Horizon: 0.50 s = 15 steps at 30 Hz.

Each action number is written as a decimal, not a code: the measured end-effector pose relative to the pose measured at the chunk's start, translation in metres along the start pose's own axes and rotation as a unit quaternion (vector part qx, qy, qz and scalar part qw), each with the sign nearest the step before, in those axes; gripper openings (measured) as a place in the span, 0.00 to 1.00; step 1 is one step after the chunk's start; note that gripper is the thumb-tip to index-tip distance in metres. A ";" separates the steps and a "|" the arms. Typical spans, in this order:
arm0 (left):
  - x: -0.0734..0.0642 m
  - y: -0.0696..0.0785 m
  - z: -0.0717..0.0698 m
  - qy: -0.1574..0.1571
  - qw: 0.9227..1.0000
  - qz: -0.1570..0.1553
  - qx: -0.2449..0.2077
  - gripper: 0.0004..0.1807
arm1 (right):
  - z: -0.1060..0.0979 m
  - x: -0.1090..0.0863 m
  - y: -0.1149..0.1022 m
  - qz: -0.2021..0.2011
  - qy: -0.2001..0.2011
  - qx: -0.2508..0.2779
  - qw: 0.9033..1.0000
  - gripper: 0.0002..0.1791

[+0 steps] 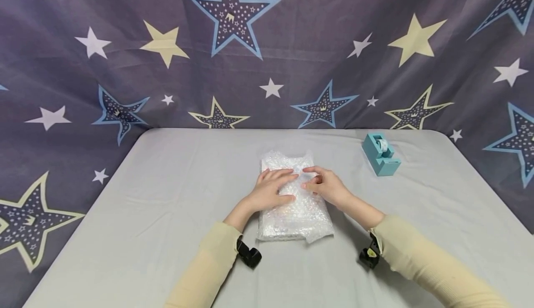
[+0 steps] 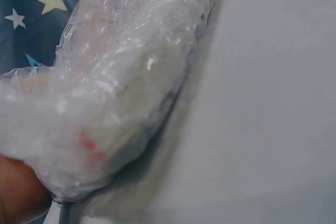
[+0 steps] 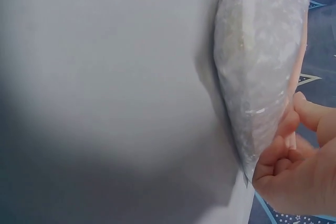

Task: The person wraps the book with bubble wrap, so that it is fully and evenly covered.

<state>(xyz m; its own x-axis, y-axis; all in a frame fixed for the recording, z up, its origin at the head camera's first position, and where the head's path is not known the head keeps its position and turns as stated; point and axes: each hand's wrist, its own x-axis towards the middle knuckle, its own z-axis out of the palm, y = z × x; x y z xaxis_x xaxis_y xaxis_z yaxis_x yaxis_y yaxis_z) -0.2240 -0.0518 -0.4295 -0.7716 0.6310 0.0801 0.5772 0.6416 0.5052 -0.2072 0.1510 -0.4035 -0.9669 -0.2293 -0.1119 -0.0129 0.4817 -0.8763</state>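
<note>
A flat package in clear bubble wrap (image 1: 298,217) lies on the table, with faint pink or red showing through. My left hand (image 1: 271,192) rests across its left and middle part, fingers spread. From the right side, my right hand (image 1: 327,187) touches the top with bent fingers. Its thumb and index fingertips are apart, beside a smooth, clear patch on the wrap. Whether they pinch that patch cannot be made out. In the right wrist view, curled fingers (image 3: 281,161) lie against the edge of the wrap. The left wrist view shows the wrap's bulging side.
A teal tape dispenser (image 1: 381,155) with a roll of tape stands at the back right of the table. Pale grey cloth (image 1: 187,173) covers the tabletop. A star-patterned curtain (image 1: 267,67) hangs behind and along both sides. Each wrist wears a small black camera.
</note>
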 end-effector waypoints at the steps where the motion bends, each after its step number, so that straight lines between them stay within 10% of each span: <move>1: 0.000 0.000 0.000 0.001 1.000 0.001 0.001 0.32 | 0.001 0.000 0.000 0.010 0.003 -0.001 1.000 0.28; 15: 0.000 -0.001 0.001 0.011 1.000 0.008 0.004 0.32 | 0.007 0.004 -0.002 0.073 0.035 -0.058 0.995 0.34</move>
<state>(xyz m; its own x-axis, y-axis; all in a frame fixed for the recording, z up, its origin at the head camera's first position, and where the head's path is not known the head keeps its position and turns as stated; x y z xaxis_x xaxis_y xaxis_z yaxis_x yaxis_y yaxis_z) -0.2245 -0.0519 -0.4309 -0.7674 0.6321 0.1076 0.5922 0.6344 0.4967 -0.2098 0.1432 -0.4053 -0.9759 -0.0930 -0.1974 0.1033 0.6001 -0.7932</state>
